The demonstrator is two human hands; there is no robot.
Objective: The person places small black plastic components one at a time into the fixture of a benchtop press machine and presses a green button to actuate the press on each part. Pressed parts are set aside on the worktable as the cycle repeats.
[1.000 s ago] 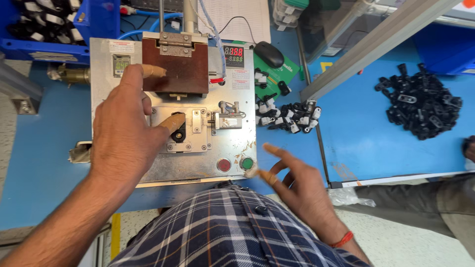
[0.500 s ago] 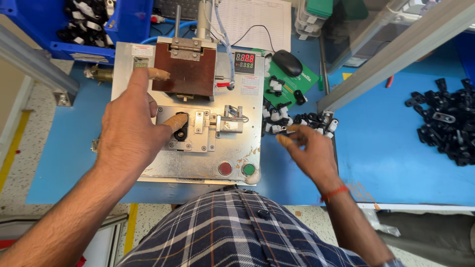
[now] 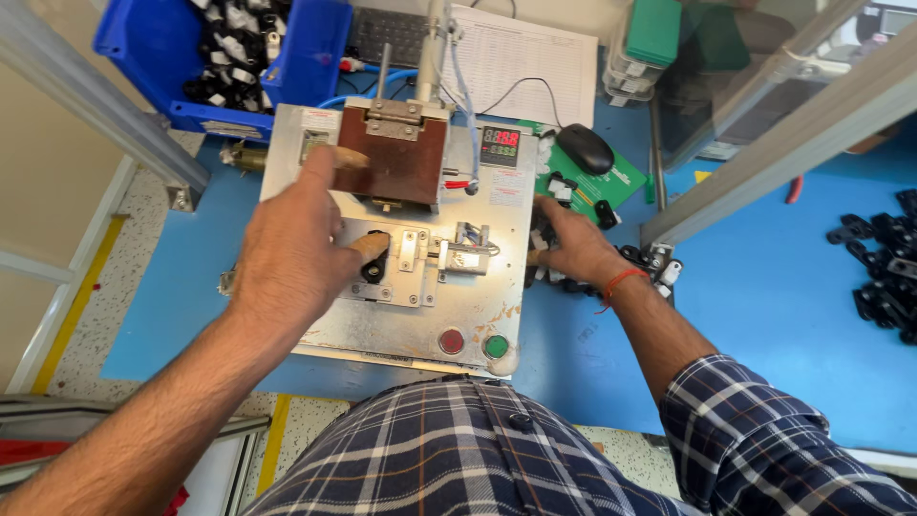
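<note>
My left hand (image 3: 291,253) lies flat on a metal bench-top press (image 3: 420,325). Its thumb presses a small black part (image 3: 373,269) seated in the fixture, and its forefinger points up beside the brown press block (image 3: 392,167). My right hand (image 3: 573,250) reaches to the press's right edge, palm down, with its fingers curled into a heap of small black and white parts (image 3: 659,263). Those fingers are hidden, so whether they hold a part does not show. A metal clamp (image 3: 468,253) sits between my two hands.
A red button (image 3: 451,340) and a green button (image 3: 495,346) are at the press's front. Behind are a red-digit display (image 3: 500,143), a blue bin of black parts (image 3: 220,48), a mouse (image 3: 585,148) and a paper sheet (image 3: 525,57). An aluminium post (image 3: 783,134) slants right; black parts (image 3: 888,277) lie beyond.
My right hand moved from the near edge up to the heap of small parts, then left to the press's edge. My left hand stayed on the fixture.
</note>
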